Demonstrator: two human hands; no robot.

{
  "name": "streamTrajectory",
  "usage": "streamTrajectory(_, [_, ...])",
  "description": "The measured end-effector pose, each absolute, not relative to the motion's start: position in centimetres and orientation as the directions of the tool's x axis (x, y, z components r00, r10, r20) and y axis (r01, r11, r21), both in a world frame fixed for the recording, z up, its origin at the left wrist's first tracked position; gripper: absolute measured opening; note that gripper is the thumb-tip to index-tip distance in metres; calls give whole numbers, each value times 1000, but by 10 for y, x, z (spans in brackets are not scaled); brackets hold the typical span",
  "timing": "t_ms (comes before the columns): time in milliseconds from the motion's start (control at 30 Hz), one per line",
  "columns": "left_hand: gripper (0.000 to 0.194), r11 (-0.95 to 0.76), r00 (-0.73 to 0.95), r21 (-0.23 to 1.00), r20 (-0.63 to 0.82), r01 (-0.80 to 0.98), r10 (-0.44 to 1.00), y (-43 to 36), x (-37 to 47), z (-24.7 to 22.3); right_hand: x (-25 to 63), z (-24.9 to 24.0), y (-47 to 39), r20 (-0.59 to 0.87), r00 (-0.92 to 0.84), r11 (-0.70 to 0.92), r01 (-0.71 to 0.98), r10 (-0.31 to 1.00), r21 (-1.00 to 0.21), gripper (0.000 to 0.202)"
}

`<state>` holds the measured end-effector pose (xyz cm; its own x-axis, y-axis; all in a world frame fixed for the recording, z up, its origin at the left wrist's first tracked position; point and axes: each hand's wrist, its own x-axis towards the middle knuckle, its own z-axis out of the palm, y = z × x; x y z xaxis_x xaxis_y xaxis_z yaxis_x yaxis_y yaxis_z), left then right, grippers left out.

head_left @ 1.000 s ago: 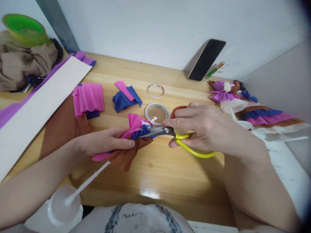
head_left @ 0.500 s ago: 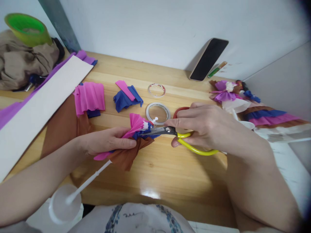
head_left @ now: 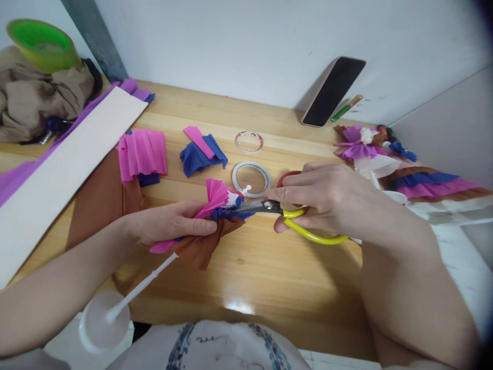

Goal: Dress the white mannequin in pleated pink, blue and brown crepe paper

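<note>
My left hand [head_left: 173, 223] is closed around a bunch of gathered crepe paper [head_left: 198, 244] in pink, blue and brown. The paper is wrapped about a white plastic stick [head_left: 148, 282] that slants down to a round white base [head_left: 103, 322]. A small white knob sticks out at the bunch's upper right end. My right hand [head_left: 319, 198] grips scissors [head_left: 314, 237] with yellow and red handles. Their blades lie against the blue paper near that end; whether they are fully closed is hard to make out.
Behind the bunch lie a white tape roll [head_left: 251, 180], a thin clear ring [head_left: 249, 142] and blue and pink paper scraps [head_left: 202, 154]. A pale board [head_left: 73, 174] and folded pink paper [head_left: 142, 156] are at left. A phone [head_left: 333, 92] leans on the wall; crepe-paper flowers [head_left: 358, 144] lie at right.
Hardly anything differs. The scissors and both hands keep nearly the same place at the paper bunch; the whole view has shifted very slightly.
</note>
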<state>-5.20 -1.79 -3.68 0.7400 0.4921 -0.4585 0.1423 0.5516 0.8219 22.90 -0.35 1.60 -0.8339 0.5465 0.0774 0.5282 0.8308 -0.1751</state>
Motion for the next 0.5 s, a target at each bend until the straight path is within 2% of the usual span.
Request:
streamTrajectory(100, [33, 555, 723, 817, -478, 157, 499, -18, -52, -39, 229, 16, -3, 86, -833, 832, 528, 547, -169, 25])
streamTrajectory(300, [39, 571, 758, 818, -415, 70, 502, -19, -49, -37, 228, 16, -4, 87, -831, 832, 533, 549, -154, 23])
streamTrajectory(500, [41, 613, 760, 787, -437, 65, 480, -20, -48, -33, 230, 18, -5, 112, -786, 792, 587, 607, -169, 26])
